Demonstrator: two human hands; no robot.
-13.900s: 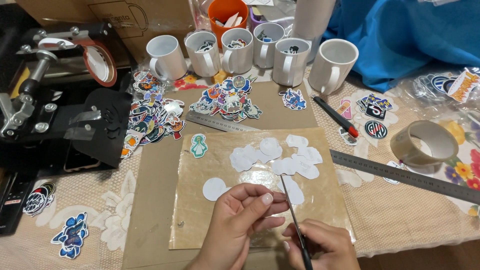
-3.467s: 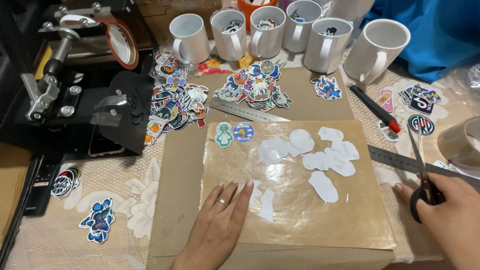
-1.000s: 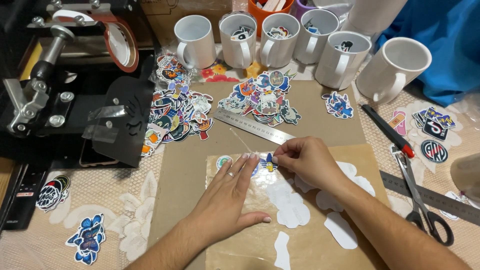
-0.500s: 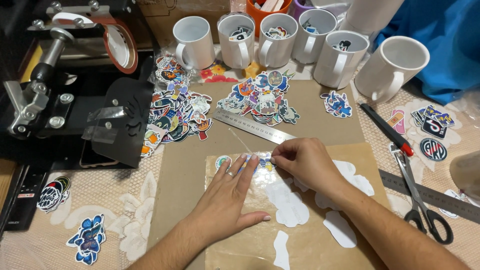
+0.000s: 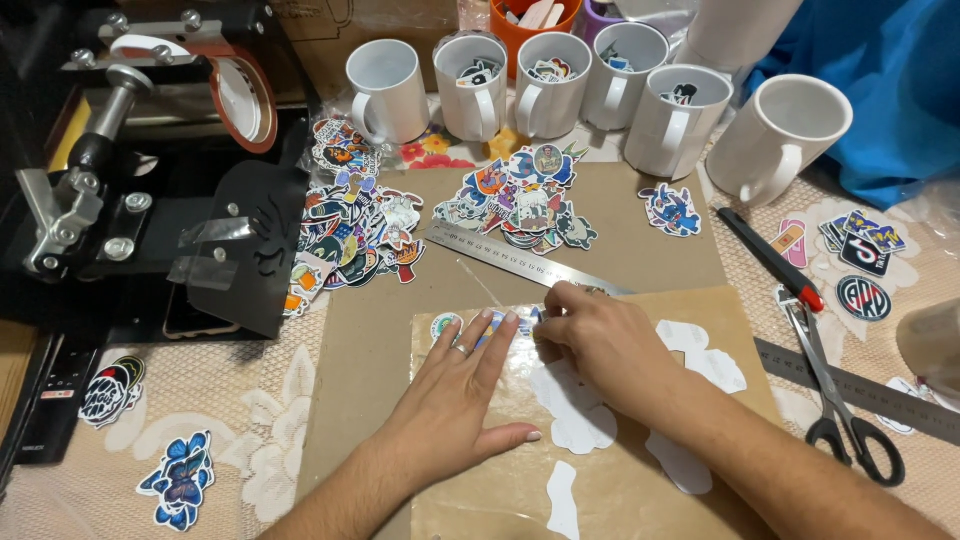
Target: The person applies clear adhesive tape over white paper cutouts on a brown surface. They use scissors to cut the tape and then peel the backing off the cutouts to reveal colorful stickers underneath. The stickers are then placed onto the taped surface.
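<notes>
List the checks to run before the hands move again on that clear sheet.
1. Left hand flat on the clear sheet, holding it down: ok.
2. Right hand fingertips pinched at a small sticker near the sheet's top edge: ok; the grip itself is hidden.
3. Scissors lying apart from both hands, on the right: ok.
4. Steel ruler off the sheet, just above it: ok.
5. White cutouts flat under the sheet: cannot tell.

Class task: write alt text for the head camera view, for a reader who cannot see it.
Two bare hands work on a brown backing sheet: the left hand lies flat on it while the right hand pinches a small sticker at its top edge. Around lie white cut-outs, a steel ruler, sticker piles, white mugs, scissors and a black press.
</notes>
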